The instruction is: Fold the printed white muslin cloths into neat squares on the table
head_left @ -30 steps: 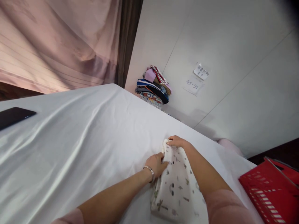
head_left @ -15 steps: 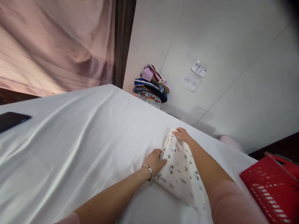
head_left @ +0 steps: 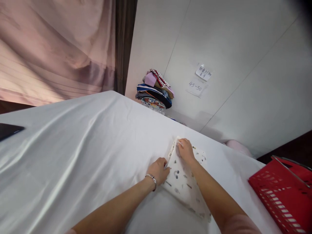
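A folded white cloth with small dark prints (head_left: 183,182) lies flat on the table covered with a white sheet (head_left: 73,152). My left hand (head_left: 158,169), with a bracelet at the wrist, grips the cloth's left edge with curled fingers. My right hand (head_left: 185,150) presses down on the cloth's far corner, fingers closed together on the fabric.
A red plastic basket (head_left: 282,191) stands at the table's right edge. A pile of folded colourful clothes (head_left: 154,92) rests against the white wall beyond the table, under two paper notes (head_left: 198,79). A dark phone (head_left: 8,130) lies far left. Pink curtain hangs behind.
The cloth has been folded over and laid flatter and shorter. My right hand moved from the raised far tip down onto the cloth; my left hand stayed at its left edge.
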The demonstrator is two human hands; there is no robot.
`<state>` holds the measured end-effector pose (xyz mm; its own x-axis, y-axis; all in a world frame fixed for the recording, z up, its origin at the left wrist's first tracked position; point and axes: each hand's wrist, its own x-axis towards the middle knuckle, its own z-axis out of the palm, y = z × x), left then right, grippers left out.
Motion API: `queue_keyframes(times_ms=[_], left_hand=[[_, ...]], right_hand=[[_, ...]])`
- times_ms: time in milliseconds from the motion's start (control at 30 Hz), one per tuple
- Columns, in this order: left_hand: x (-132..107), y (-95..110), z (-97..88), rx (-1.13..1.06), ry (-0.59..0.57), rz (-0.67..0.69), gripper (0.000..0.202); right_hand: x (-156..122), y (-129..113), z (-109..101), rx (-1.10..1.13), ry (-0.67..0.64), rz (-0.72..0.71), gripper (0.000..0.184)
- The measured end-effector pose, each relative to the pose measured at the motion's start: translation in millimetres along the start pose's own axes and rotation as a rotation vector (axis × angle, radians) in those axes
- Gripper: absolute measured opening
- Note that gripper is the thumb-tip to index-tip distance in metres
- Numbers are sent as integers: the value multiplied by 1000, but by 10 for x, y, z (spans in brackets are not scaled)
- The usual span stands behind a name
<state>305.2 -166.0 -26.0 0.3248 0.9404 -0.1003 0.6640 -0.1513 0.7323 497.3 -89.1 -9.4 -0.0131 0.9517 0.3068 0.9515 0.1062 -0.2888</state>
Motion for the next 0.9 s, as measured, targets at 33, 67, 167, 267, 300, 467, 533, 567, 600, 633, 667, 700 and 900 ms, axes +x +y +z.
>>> queue_keyframes(times_ms=[33, 67, 167, 267, 300, 467, 533, 567, 600, 633, 667, 700, 900], left_hand=[[-2, 2, 0, 2, 3, 1, 17], [-4, 3, 2, 1, 6, 0, 18], [-11, 5, 13, -24, 25, -5, 26], [-18, 1, 31, -42, 60, 29, 34], [-20, -2, 38, -40, 73, 44, 33], [-19, -18, 68, 34, 79, 71, 19], [-12, -19, 72, 59, 55, 64, 17], [-7, -20, 73, 68, 47, 60, 18], [0, -20, 74, 77, 43, 57, 19], [6, -22, 74, 86, 42, 54, 20], [14, -24, 75, 96, 44, 53, 22], [20, -28, 76, 106, 50, 54, 23], [31, -49, 82, 163, 56, 74, 25]], right_hand=[[-45, -30, -4, 12, -11, -10, 26], [-77, -56, -10, 27, -30, -27, 28], [-91, -104, -60, 32, -149, -107, 35], [-14, -129, -136, -85, -333, -173, 35], [16, -134, -157, -121, -380, -186, 33], [116, -141, -192, -156, -420, -184, 20], [126, -135, -179, -151, -401, -171, 17], [126, -132, -167, -143, -387, -166, 17], [122, -129, -150, -134, -371, -160, 17], [115, -127, -128, -122, -354, -154, 18], [104, -124, -101, -109, -337, -147, 19], [91, -122, -70, -95, -323, -139, 19], [-32, -84, 113, -44, -207, -50, 33]])
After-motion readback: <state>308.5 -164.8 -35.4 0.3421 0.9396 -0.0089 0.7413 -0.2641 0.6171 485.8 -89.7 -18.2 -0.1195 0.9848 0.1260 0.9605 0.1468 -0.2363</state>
